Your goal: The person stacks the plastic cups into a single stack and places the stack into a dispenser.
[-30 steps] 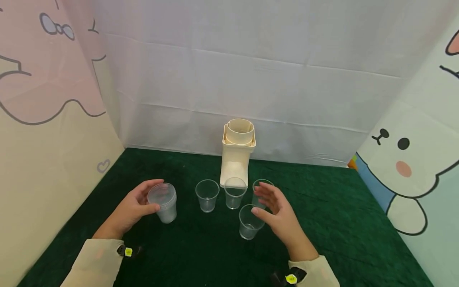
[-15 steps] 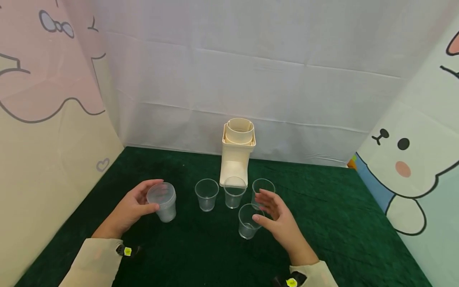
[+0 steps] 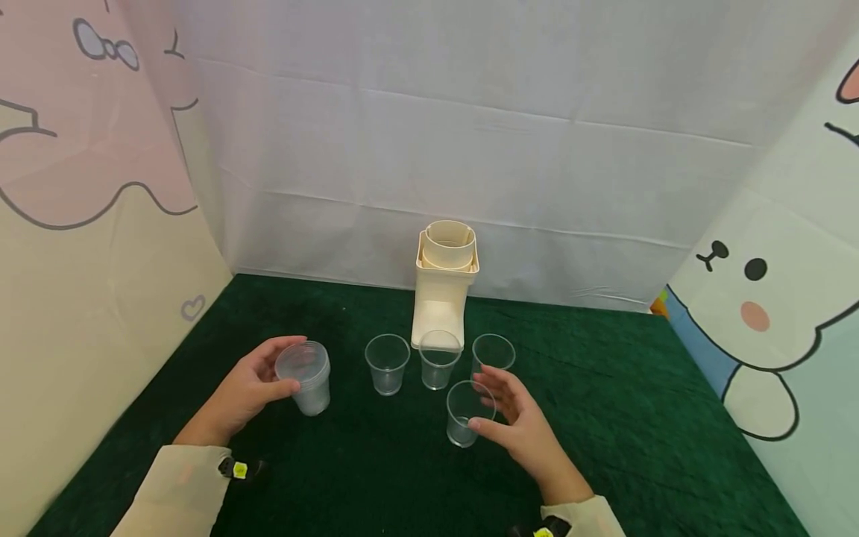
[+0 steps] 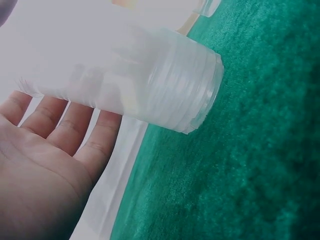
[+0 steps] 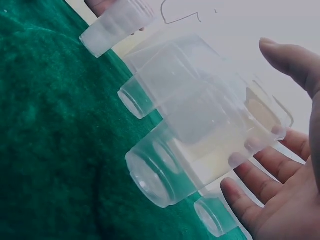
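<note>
On the left, my left hand [image 3: 248,391] grips a stack of nested clear plastic cups [image 3: 312,391], fingers behind and thumb in front. The left wrist view shows the stack's ridged lower part [image 4: 182,85] close over the green cloth. My right hand [image 3: 530,432] is curved loosely round the right side of the nearest single cup [image 3: 461,429], which stands upright. In the right wrist view the fingertips lie along this cup [image 5: 160,165], while the thumb stands apart from it. Behind it are three more upright cups: left [image 3: 388,379], middle [image 3: 437,375] and right [image 3: 493,356], the last partly covered by my fingers.
A cream plastic holder [image 3: 439,302] with a round open top stands at the back, just behind the middle cup. Green cloth [image 3: 637,403] covers the table. A white curtain [image 3: 537,171] hangs behind, with printed cartoon sheets at both sides.
My right hand has moved slightly nearer me, from over the right back cup to beside the front cup. The left hand and its stack have stayed in place.
</note>
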`<state>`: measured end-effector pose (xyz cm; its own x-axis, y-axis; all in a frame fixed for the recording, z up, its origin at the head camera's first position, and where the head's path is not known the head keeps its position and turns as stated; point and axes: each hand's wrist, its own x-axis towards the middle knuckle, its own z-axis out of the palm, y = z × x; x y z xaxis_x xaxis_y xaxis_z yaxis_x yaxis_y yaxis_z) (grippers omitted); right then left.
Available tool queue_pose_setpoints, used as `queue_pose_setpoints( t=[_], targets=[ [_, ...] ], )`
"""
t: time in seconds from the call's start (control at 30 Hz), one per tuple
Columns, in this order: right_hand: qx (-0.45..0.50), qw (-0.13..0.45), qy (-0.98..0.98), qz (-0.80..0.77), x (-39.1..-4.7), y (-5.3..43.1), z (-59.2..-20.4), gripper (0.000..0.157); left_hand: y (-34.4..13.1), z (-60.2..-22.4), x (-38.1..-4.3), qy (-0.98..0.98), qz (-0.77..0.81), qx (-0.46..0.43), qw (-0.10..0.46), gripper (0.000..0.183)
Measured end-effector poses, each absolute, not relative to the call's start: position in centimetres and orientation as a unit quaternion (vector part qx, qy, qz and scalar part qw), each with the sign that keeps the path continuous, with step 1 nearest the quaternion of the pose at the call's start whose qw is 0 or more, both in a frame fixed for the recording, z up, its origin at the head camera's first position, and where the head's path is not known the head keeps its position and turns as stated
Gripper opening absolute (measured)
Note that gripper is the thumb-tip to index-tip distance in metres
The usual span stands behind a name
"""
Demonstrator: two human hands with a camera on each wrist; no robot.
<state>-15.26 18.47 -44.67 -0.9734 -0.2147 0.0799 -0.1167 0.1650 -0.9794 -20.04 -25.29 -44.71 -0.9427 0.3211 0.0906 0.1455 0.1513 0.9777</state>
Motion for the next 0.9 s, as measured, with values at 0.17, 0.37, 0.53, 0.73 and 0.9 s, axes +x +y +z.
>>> queue_pose_setpoints(
  t=[0.17, 0.37, 0.53, 0.73, 0.9],
  targets=[
    [-0.114, 0.043, 0.765, -0.633, -15.5, 18.4, -44.9, 0.076, -25.2, -44.6, -20.0, 0.76, 0.629, 0.147, 0.07, 0.06],
    [-0.133, 0.052, 0.764, -0.63, -15.5, 18.7, -45.2, 0.08, -25.2, -44.6, -20.0, 0.762, 0.627, 0.146, 0.071, 0.061],
    [-0.152, 0.062, 0.767, -0.621, -15.5, 18.8, -45.3, 0.079, -25.2, -44.5, -19.9, 0.76, 0.629, 0.15, 0.072, 0.06],
    [-0.154, 0.066, 0.769, -0.617, -15.5, 18.9, -45.7, 0.079, -25.2, -44.5, -19.9, 0.763, 0.625, 0.149, 0.072, 0.06],
    [-0.142, 0.075, 0.774, -0.613, -15.6, 18.9, -46.0, 0.076, -25.2, -44.5, -19.9, 0.764, 0.624, 0.148, 0.071, 0.06]
  ],
)
